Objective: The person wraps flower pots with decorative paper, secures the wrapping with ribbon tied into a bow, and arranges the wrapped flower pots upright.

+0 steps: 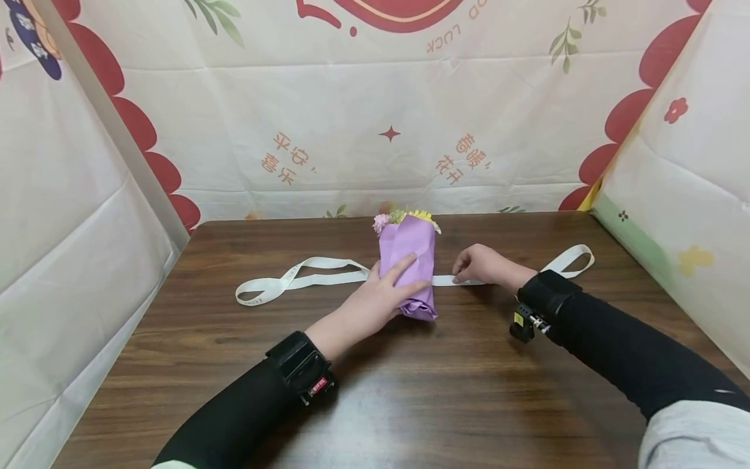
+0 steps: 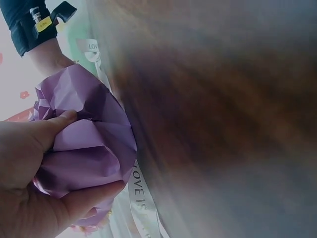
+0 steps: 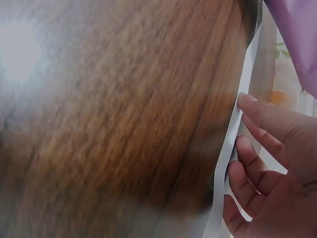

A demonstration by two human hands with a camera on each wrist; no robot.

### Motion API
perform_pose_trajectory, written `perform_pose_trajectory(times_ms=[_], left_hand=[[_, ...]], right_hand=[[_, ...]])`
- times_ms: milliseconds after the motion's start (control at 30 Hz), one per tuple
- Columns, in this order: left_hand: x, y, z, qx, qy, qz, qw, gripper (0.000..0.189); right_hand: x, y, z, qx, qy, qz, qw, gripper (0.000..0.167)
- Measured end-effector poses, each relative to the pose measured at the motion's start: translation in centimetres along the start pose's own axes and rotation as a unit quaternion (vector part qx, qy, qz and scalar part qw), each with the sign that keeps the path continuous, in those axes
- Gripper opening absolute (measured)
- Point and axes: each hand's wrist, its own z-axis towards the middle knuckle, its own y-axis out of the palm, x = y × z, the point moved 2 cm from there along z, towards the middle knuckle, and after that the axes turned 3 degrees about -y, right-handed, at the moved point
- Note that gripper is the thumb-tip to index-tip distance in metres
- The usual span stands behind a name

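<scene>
A small flower bouquet wrapped in purple paper [image 1: 410, 238] lies on a white ribbon in the head view, with pink and yellow blooms at its far end. My left hand [image 1: 375, 299] grips the bouquet across its wrapped stem part; in the left wrist view, thumb and finger press into the crumpled purple paper [image 2: 94, 144]. To the right of it, my right hand [image 1: 492, 266] pinches the white ribbon [image 3: 228, 148] near the tabletop, its fingers curled. Printed letters show on the ribbon [image 2: 139, 196] in the left wrist view. The bouquet hides the ribbon's middle.
The ribbon's left length [image 1: 258, 286] loops on the dark wooden table [image 1: 351, 404], and another loop [image 1: 571, 260] curls beyond the right wrist. Printed white cloth [image 1: 363, 130] hangs behind the table and on both sides.
</scene>
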Motion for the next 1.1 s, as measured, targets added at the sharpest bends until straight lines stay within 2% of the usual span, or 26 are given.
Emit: perform_pose_trajectory(times_ms=[167, 267, 433, 633, 767, 933, 1100], left_hand=[[-0.5, 0.1, 1.1, -0.034, -0.007, 0.005, 0.9994, 0.061], [-1.3, 0.1, 1.6, -0.067, -0.034, -0.033, 0.9967, 0.068], [-2.9, 0.3, 1.8, -0.105, -0.093, -0.107, 0.9842, 0.071], [-3.3, 0.3, 1.6, -0.1, -0.09, -0.124, 0.983, 0.068], [-3.2, 0.4, 1.6, -0.103, -0.095, -0.126, 0.982, 0.068], [-3.1, 0.6, 1.6, -0.113, -0.099, -0.132, 0.9798, 0.067], [-3.2, 0.6, 1.6, -0.112, -0.101, -0.137, 0.979, 0.068]], right_hand=[[0.2, -0.1, 0.3, 0.001, -0.002, -0.001, 1.0, 0.009], [0.1, -0.1, 0.4, 0.002, -0.004, -0.004, 1.0, 0.009], [-0.1, -0.2, 0.4, -0.007, 0.004, -0.004, 1.0, 0.008], [-0.2, -0.3, 0.5, -0.02, 0.0, -0.01, 0.9998, 0.012], [-0.2, -0.7, 0.5, -0.015, -0.009, 0.008, 0.9998, 0.014], [-0.3, -1.8, 0.3, -0.009, -0.005, 0.059, 0.9982, 0.011], [-0.8, -3.7, -0.2, -0.018, 0.017, 0.147, 0.9888, 0.021]])
